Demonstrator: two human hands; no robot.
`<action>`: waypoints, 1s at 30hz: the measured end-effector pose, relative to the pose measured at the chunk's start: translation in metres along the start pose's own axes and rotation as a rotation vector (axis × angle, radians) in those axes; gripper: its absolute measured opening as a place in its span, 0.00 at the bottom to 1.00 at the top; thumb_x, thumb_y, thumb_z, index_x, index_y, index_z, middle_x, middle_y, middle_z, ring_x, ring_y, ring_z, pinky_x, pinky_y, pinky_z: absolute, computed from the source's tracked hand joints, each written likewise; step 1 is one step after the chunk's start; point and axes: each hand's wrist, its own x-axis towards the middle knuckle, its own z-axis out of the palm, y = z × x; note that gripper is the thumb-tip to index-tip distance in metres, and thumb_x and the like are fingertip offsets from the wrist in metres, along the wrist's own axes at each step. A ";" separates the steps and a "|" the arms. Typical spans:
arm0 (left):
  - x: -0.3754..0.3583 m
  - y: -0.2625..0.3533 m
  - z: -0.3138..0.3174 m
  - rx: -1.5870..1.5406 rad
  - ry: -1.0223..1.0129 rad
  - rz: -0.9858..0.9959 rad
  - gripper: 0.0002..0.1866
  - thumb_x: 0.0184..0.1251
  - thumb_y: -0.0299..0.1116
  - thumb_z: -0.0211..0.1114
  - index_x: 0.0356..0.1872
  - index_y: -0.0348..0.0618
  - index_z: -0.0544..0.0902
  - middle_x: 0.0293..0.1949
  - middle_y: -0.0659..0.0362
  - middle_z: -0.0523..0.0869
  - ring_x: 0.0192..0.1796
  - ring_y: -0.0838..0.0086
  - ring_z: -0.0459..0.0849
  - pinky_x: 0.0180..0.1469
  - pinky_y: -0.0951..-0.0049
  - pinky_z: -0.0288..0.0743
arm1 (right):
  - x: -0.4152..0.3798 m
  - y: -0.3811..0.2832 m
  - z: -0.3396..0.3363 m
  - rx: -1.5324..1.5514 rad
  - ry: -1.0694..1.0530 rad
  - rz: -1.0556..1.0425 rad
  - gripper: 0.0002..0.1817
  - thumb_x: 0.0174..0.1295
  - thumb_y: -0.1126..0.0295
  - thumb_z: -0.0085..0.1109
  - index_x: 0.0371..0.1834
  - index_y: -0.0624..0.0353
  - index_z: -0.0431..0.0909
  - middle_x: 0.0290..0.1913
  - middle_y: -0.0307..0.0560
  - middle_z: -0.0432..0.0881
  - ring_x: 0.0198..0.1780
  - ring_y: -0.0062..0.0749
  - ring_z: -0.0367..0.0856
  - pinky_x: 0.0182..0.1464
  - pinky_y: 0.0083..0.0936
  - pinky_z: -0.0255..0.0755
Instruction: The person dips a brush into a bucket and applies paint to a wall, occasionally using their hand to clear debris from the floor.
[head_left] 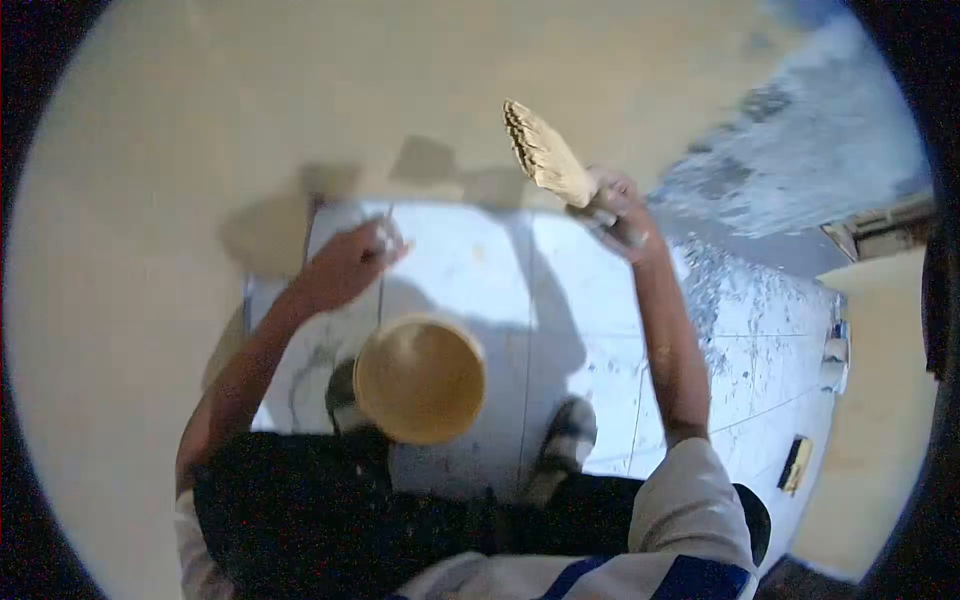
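My right hand [622, 215] is raised near the wall, closed around the handle of what looks like a wide paintbrush [548, 158]. Its flared head is coated in tan material, with a ragged edge pointing up and left. My left hand [360, 258] is over the tiled floor at the wall's foot, blurred, with fingers loosely bent and apart; nothing shows in it. Below and right of that hand is a round tan bucket [420, 380], seen from above, its inside coloured like the wall. Neither hand touches the bucket.
A smooth beige wall [160, 290] fills the top and left. White floor tiles [590, 350] carry grey debris [730, 290] on the right. A rough grey patch [800, 140] is at upper right. A black-and-yellow object [795, 465] and small containers [836, 355] lie by the right side.
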 end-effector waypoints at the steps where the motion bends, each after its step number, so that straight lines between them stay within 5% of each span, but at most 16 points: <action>1: 0.011 0.003 0.002 -0.018 -0.076 0.125 0.16 0.70 0.45 0.58 0.41 0.41 0.74 0.16 0.54 0.74 0.21 0.70 0.74 0.28 0.64 0.67 | -0.002 -0.010 0.003 0.044 0.014 -0.076 0.16 0.60 0.61 0.65 0.43 0.63 0.79 0.17 0.30 0.67 0.23 0.18 0.65 0.36 0.21 0.64; 4: 0.033 0.064 -0.011 0.185 -0.317 0.306 0.18 0.69 0.46 0.59 0.44 0.40 0.73 0.19 0.47 0.78 0.26 0.55 0.82 0.33 0.56 0.72 | -0.005 -0.031 -0.004 0.115 0.063 -0.207 0.18 0.60 0.56 0.65 0.39 0.61 0.78 0.17 0.28 0.64 0.21 0.16 0.61 0.35 0.20 0.62; 7: 0.061 0.113 -0.017 0.433 -0.620 0.291 0.23 0.70 0.52 0.57 0.51 0.42 0.75 0.25 0.50 0.80 0.34 0.58 0.82 0.41 0.58 0.75 | -0.011 -0.046 -0.010 0.192 0.022 -0.302 0.18 0.61 0.55 0.65 0.39 0.60 0.78 0.17 0.27 0.64 0.20 0.13 0.59 0.34 0.19 0.61; 10: 0.096 0.128 -0.002 0.540 -0.555 0.539 0.26 0.69 0.55 0.56 0.52 0.40 0.74 0.29 0.47 0.82 0.39 0.53 0.83 0.45 0.54 0.75 | -0.018 -0.059 -0.007 0.219 0.035 -0.413 0.16 0.62 0.56 0.64 0.39 0.59 0.78 0.18 0.26 0.64 0.19 0.12 0.59 0.34 0.20 0.60; 17: 0.149 0.159 0.068 0.838 -0.832 0.584 0.35 0.66 0.64 0.50 0.52 0.36 0.74 0.44 0.42 0.83 0.50 0.45 0.81 0.53 0.51 0.75 | -0.038 -0.112 0.003 0.210 0.310 -0.757 0.14 0.70 0.63 0.52 0.52 0.60 0.73 0.23 0.32 0.68 0.18 0.15 0.58 0.28 0.19 0.57; 20: 0.148 0.131 0.115 0.855 -0.833 0.645 0.36 0.65 0.65 0.51 0.51 0.36 0.74 0.45 0.41 0.83 0.50 0.45 0.81 0.52 0.50 0.75 | -0.050 -0.146 0.030 0.115 0.470 -0.881 0.16 0.72 0.63 0.48 0.60 0.49 0.66 0.27 0.35 0.67 0.18 0.15 0.57 0.22 0.15 0.52; 24: 0.125 0.090 0.145 0.602 -0.840 0.685 0.32 0.67 0.63 0.50 0.49 0.40 0.73 0.38 0.41 0.83 0.45 0.44 0.82 0.49 0.48 0.74 | -0.062 -0.181 0.058 0.101 0.546 -0.839 0.15 0.72 0.61 0.47 0.60 0.44 0.65 0.27 0.34 0.65 0.18 0.13 0.56 0.22 0.12 0.51; 30: 0.118 0.034 0.137 0.494 -0.867 0.691 0.26 0.70 0.58 0.52 0.50 0.42 0.72 0.33 0.42 0.82 0.39 0.45 0.81 0.43 0.47 0.73 | -0.039 -0.211 0.086 -0.418 0.757 -0.935 0.15 0.69 0.68 0.51 0.58 0.52 0.71 0.27 0.37 0.69 0.20 0.16 0.62 0.22 0.17 0.58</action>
